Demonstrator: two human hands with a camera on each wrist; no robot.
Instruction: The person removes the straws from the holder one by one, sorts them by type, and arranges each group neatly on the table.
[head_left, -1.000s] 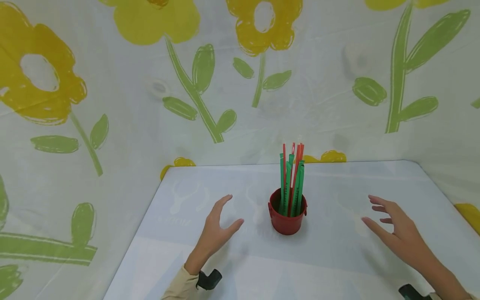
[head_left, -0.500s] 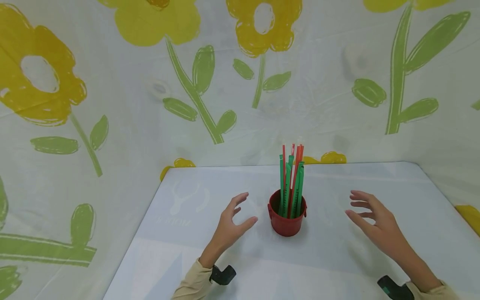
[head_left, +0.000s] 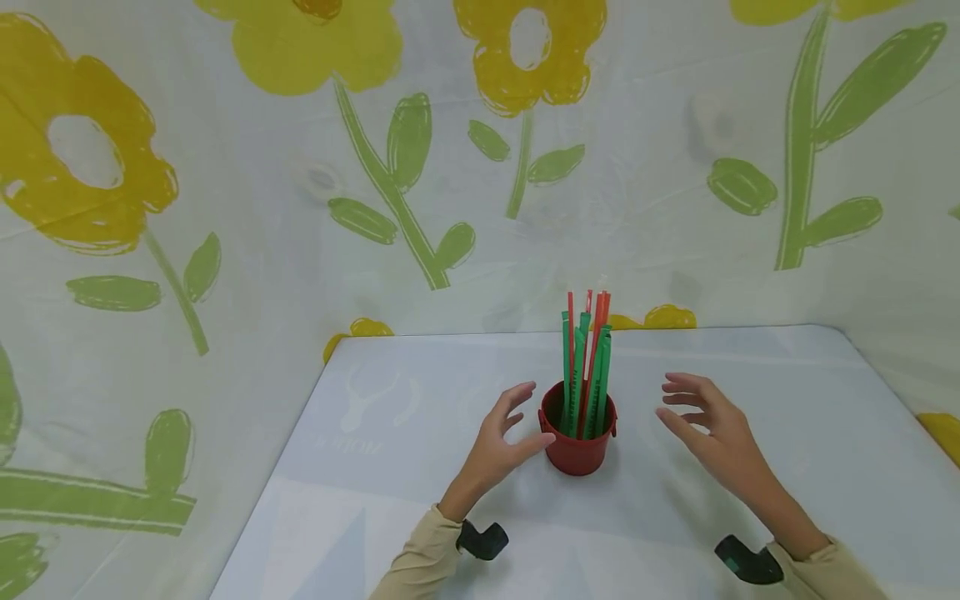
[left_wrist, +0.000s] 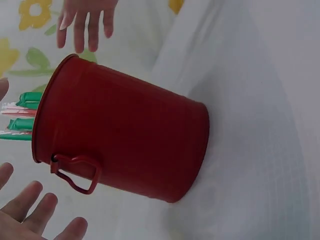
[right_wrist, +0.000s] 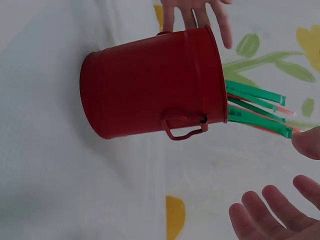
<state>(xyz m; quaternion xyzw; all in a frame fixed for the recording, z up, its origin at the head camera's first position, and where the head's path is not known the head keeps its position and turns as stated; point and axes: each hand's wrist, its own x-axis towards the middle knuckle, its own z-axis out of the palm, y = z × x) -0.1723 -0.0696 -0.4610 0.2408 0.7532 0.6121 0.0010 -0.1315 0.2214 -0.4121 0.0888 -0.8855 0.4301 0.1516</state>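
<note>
Red bucket [head_left: 577,454] stands upright on the white tabletop [head_left: 622,533], loaded with green printed stick packets [head_left: 577,383] and thin red straws [head_left: 602,310] that poke well above the rim. Left grip [head_left: 495,446]: unclenched, fingers spread, holding nothing, just beside the bucket; thumb overlaps its wall in the head view, but the left wrist view shows fingers apart from the metal. Right grip [head_left: 716,429]: also loose and unloaded, fingers gently bent, farther out on the other side. Each wrist view shows a side handle, left one [left_wrist: 70,183] and right one [right_wrist: 187,135], neither held. My read: pre-contact stage, both palms bracketing the bucket, nothing gripped yet. Next move probably calls for bringing the right side in to match the left, then even two-sided contact on the wall, below the rim. Watch for: one side landing first could shove or tip it; a high approach could snag the sticks.
</note>
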